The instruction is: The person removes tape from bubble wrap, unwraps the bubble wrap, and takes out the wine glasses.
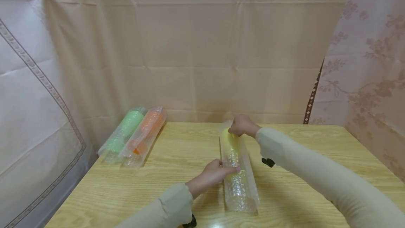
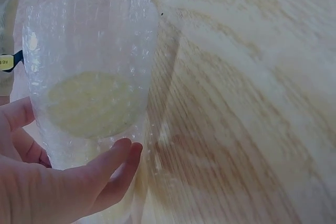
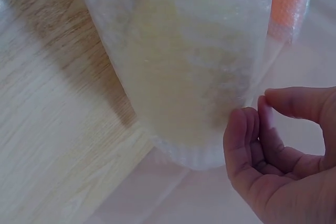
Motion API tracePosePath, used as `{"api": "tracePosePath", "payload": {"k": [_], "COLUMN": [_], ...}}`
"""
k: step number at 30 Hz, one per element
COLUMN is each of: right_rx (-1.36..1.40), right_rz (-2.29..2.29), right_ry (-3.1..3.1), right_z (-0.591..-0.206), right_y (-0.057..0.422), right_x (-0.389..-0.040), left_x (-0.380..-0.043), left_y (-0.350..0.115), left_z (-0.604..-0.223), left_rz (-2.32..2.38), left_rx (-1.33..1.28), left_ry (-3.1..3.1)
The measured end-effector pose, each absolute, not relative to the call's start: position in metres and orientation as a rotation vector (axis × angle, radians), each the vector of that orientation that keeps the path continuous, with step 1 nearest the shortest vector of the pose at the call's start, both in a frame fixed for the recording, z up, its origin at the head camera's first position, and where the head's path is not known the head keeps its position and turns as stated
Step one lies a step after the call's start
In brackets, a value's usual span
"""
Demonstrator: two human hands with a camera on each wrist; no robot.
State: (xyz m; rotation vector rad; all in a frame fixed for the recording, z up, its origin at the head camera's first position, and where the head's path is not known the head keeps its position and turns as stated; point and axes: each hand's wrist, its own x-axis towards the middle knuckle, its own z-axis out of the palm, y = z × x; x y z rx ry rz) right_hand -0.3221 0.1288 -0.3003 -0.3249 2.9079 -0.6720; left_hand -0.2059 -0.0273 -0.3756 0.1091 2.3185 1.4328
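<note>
A yellow cylinder point(image 1: 232, 147) lies in a clear bubble wrap sleeve point(image 1: 241, 203), lengthwise on the wooden table. My left hand point(image 1: 215, 173) grips the wrapped cylinder from its left side, thumb across the top. In the left wrist view, the cylinder's round end shows through the sleeve point(image 2: 89, 30), which extends past it. At the far end, my right hand point(image 1: 243, 125) pinches the sleeve's right edge. The right wrist view shows the curled fingers of my right hand point(image 3: 283, 150) at that edge; the film between thumb and forefinger is hard to make out.
At the table's back left, a green cylinder point(image 1: 128, 126) and an orange cylinder point(image 1: 148, 126) lie side by side, each in bubble wrap. A beige cloth point(image 1: 190, 45) hangs behind the wooden table point(image 1: 177, 185). Patterned cloths hang at left and right.
</note>
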Motion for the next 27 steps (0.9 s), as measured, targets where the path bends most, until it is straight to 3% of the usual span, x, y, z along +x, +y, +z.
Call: {"api": "tracePosePath", "payload": {"k": [27], "right_rx": [-0.173], "right_rz": [-1.092], "right_ry": [2.745], "right_z": [-0.303], "right_y": [0.139], "right_x": [-0.314], "left_x": [-0.218], "left_y": [-0.02], "left_z": [-0.352], "left_rz": [1.402], "left_rx": [0.099], "left_ry": [2.245]}}
